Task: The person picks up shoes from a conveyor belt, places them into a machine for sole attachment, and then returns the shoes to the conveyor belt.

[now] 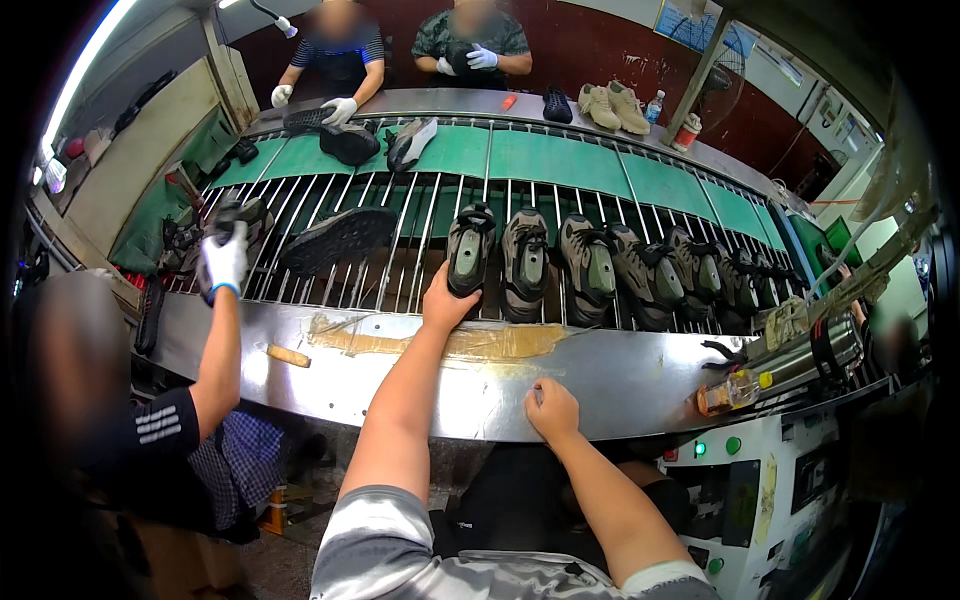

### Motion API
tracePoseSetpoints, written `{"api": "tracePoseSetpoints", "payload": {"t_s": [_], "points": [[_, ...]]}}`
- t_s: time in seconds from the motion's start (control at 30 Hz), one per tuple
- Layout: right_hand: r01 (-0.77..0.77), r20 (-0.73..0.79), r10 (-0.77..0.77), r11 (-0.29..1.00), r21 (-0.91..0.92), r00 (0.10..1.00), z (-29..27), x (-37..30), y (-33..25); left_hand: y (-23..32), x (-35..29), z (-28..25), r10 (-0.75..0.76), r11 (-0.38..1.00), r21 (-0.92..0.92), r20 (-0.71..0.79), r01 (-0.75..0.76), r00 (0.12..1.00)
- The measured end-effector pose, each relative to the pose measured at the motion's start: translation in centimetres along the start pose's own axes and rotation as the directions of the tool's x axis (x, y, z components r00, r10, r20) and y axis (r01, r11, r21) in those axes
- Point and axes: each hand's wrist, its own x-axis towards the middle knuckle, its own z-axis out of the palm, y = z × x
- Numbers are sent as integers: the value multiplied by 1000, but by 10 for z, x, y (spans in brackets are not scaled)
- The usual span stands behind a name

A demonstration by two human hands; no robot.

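Left hand (447, 303) grips 1 shoe (486, 246) at its heel; right hand (552, 410) curled.

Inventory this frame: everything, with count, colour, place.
Rods: many, silver, middle
Panels: several, green, across rods
Ledge: 1, silver, near side
Held shoe: 1, grey and black, rods
Row shoes: at least 6, brown and black, right of held shoe
Treaded sole: 1, dark, rods, left
Light shoe: 1, grey and white, panels
Other shoes: several, dark, left
Tall shoes: 2, beige, far bench
Water bottle: 1, clear, far bench
Stick: 1, tan, ledge left
Capped bottle: 1, clear, ledge right
Control box: 1, white, lower right
Workers: at least 3, dark tops, across and left
Left hand: 1, bare, gripping held shoe
Right hand: 1, bare, closed, over ledge
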Motion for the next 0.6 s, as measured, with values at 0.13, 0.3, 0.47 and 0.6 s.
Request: {"api": "tracePoseSetpoints", "payload": {"t_s": [0.13, 0.3, 0.47, 0.6], "points": [[-60, 50, 59, 998, 17, 997, 0, 2, -6, -14, 9, -16, 86, 996, 15, 117, -89, 989], [-149, 130, 144, 988, 32, 981, -7, 9, -14, -66, 57, -106, 378, 866, 388, -91, -317, 921], [-106, 86, 104, 994, 23, 991, -3, 10, -10, -107, 109, -200, 84, 424, 906, -59, 18, 995], [-63, 94, 64, 998, -9, 994, -4, 9, -12, -139, 141, -224, -51, 229, 970, 100, -86, 994]]}}
